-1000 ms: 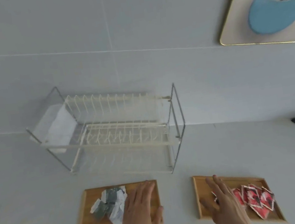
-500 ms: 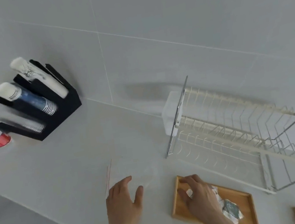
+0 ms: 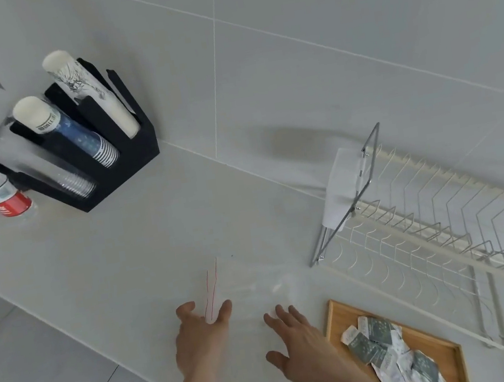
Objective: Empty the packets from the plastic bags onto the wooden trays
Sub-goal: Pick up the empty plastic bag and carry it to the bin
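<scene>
Pale grey counter [image 3: 124,257]: grey-green and white paper packets [image 3: 393,355] lie heaped on a shallow wooden tray [image 3: 335,318]. Left of it, both open hands [image 3: 200,337] [image 3: 298,346] flatten an emptied-looking clear plastic bag [image 3: 250,281], holding nothing.

Grey tiled wall [image 3: 317,19], pale counter [image 3: 153,237].

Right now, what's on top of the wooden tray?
A loose pile of grey-green and white packets lies on the wooden tray. The tray's lower right runs out of frame, so anything there is unseen. Neither hand touches it.
</scene>
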A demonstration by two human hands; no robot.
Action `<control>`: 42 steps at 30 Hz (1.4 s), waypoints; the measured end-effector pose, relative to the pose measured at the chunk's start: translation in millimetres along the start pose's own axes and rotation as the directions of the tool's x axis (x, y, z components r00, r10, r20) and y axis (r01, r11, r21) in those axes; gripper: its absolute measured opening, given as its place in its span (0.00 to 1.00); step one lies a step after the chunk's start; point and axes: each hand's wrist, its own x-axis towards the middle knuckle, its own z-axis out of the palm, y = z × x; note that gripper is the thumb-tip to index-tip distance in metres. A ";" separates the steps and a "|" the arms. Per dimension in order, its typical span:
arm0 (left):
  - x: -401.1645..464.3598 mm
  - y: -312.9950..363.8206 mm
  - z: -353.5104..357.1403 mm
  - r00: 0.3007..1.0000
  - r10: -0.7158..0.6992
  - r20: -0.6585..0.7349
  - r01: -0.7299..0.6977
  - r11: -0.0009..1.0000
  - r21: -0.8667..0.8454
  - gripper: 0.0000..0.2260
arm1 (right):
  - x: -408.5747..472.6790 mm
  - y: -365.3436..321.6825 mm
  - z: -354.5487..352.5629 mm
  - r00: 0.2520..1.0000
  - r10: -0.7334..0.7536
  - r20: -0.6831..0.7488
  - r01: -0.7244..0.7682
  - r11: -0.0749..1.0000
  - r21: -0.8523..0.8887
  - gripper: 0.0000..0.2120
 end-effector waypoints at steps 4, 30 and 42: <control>0.7 1.3 6.9 0.997 -0.057 0.049 0.064 0.988 -0.139 0.32 | 0.5 -1.1 14.7 1.000 0.000 0.024 0.000 1.000 -0.015 0.36; -184.7 129.1 79.3 0.651 0.597 0.470 -0.426 0.799 -0.424 0.09 | -203.9 162.8 -86.4 0.767 0.544 -0.341 0.397 0.017 0.918 0.13; -339.3 127.8 174.6 0.563 0.654 0.506 -0.503 0.756 -0.418 0.06 | -360.8 270.1 -57.8 0.634 0.669 -0.387 0.506 0.019 0.862 0.08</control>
